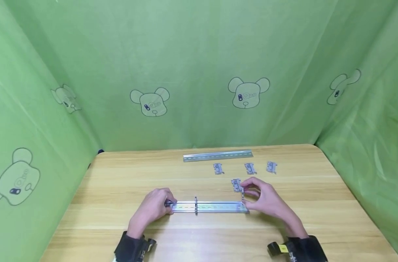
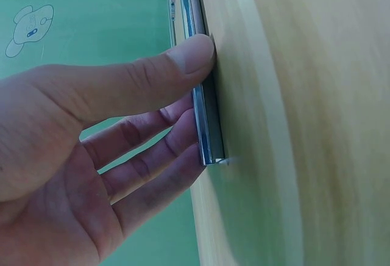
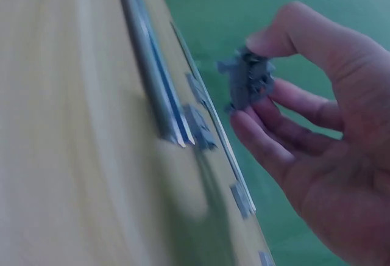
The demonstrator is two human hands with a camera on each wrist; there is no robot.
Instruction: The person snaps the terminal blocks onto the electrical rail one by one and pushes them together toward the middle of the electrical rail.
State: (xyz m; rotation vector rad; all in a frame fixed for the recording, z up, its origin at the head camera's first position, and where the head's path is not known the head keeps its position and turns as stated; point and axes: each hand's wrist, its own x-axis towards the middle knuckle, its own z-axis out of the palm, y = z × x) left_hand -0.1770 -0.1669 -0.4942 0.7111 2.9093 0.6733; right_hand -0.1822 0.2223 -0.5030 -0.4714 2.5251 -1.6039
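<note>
A slotted metal DIN rail (image 1: pixel 218 207) lies crosswise on the table. My left hand (image 1: pixel 155 204) grips its left end, the thumb on the near edge and the fingers along the far side, as the left wrist view shows. One grey terminal block (image 1: pixel 196 206) stands across the rail, left of its middle. Over the rail's right end, my right hand (image 1: pixel 262 196) pinches another grey terminal block (image 3: pixel 248 80) between thumb and fingers. In the right wrist view that block is raised clear of the rail (image 3: pixel 152 64). A loose terminal block (image 1: pixel 236 185) lies just behind the rail.
Farther back lies a second DIN rail (image 1: pixel 217 155). In front of it are three more grey terminal blocks (image 1: pixel 218 168) in a spaced row. Green cloth (image 1: pixel 199 72) with bear drawings hangs around the wooden table (image 1: pixel 120 171).
</note>
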